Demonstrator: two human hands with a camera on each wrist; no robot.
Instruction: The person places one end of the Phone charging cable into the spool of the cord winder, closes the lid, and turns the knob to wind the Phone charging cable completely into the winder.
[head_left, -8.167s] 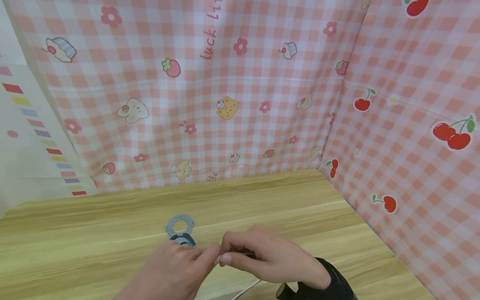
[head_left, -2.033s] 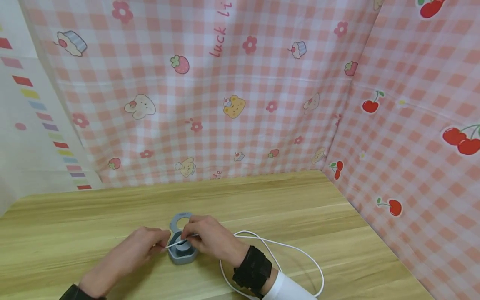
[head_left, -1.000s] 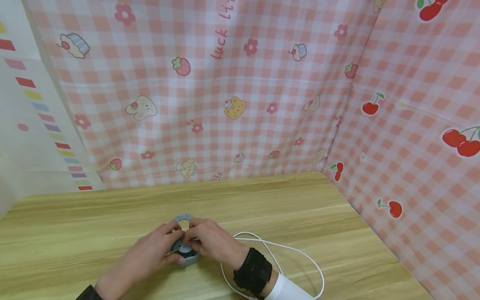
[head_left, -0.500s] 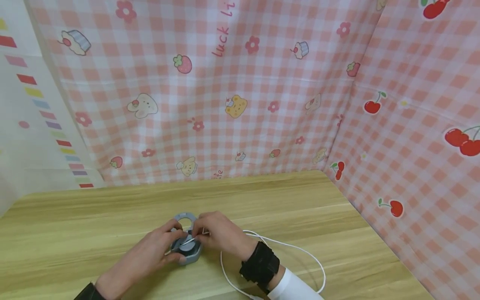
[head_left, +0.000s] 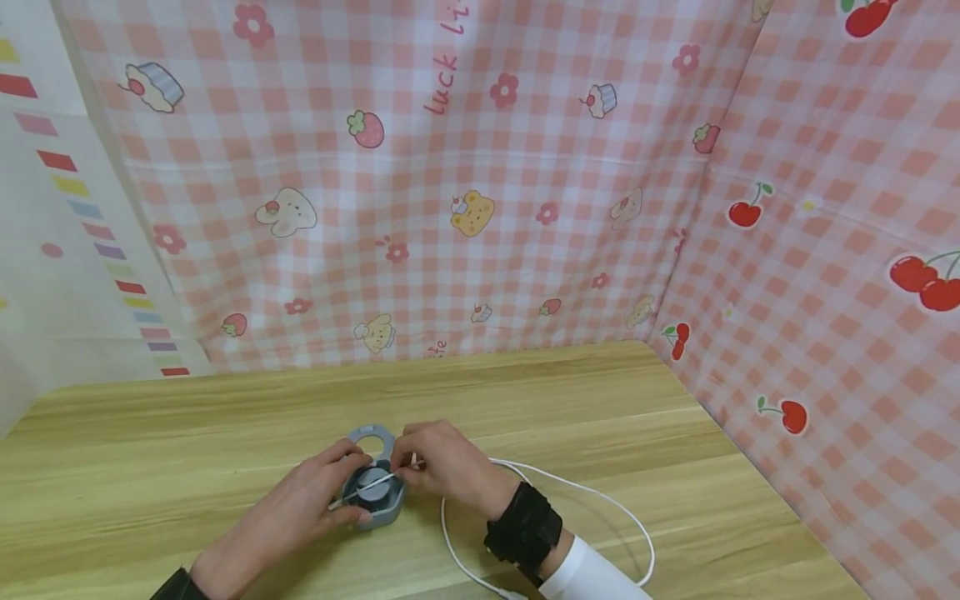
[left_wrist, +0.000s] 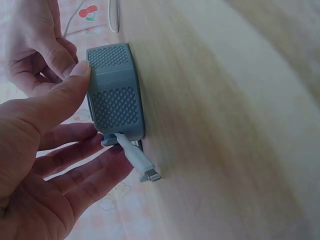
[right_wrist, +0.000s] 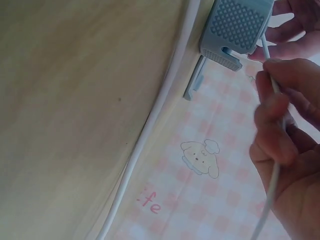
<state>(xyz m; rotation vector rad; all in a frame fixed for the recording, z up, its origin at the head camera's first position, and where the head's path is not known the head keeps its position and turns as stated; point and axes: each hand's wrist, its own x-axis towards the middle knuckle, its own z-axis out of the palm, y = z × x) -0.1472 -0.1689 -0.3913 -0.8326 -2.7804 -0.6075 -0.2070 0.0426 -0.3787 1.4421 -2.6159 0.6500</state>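
A grey-blue cable winder case (left_wrist: 114,95) with textured sides stands on the table, its ring-shaped lid (head_left: 385,440) swung back. My left hand (head_left: 296,498) holds the case between thumb and fingers. A white charging cable (right_wrist: 164,95) crosses the round hub inside. Its metal-tipped plug (left_wrist: 141,162) sticks out through a notch on the case's left side. To the right of the case, my right hand (head_left: 450,468) pinches the cable and keeps that stretch straight. In the right wrist view the cable runs over the curled fingers (right_wrist: 274,142).
The rest of the cable lies in a loose loop right of the case, partly under my right forearm. A wood-grain table (head_left: 570,400) spreads around. Pink checked cloth (head_left: 420,183) hangs behind it, with more cloth (head_left: 840,333) along the right side.
Since two seconds ago, my left hand has moved from the cable onto the case. My right hand has drawn slightly right with the cable. Eight seconds ago both hands met in front of the case.
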